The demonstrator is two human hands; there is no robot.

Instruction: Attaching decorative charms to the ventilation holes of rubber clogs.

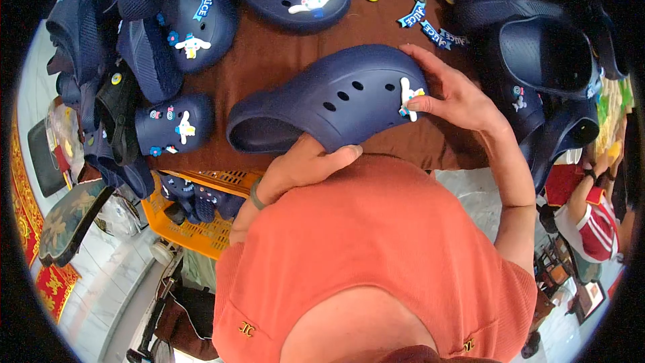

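Observation:
A navy foam clog (309,87) is held on its side above the brown cloth, its toe to the right and its opening to the left. My left hand (302,165) grips its near side, fingers inside the opening and thumb outside. At the toe, my right hand (460,94) wraps round the shoe, fingers behind and thumb on a white rabbit-like charm (406,97). The rest of the upper shows bare holes. Nearby lie decorated navy clogs: one (222,17) at upper left, one (151,124) left of my left hand, and one (275,7) beyond the held clog.
Loose charms, including blue banner-shaped ones (411,12), lie on the brown cloth (376,27) at the far right. More navy clogs (547,50) stack up on the right. An orange crate (208,242) with clogs inside stands below the table's left side. Another person (594,222) is at far right.

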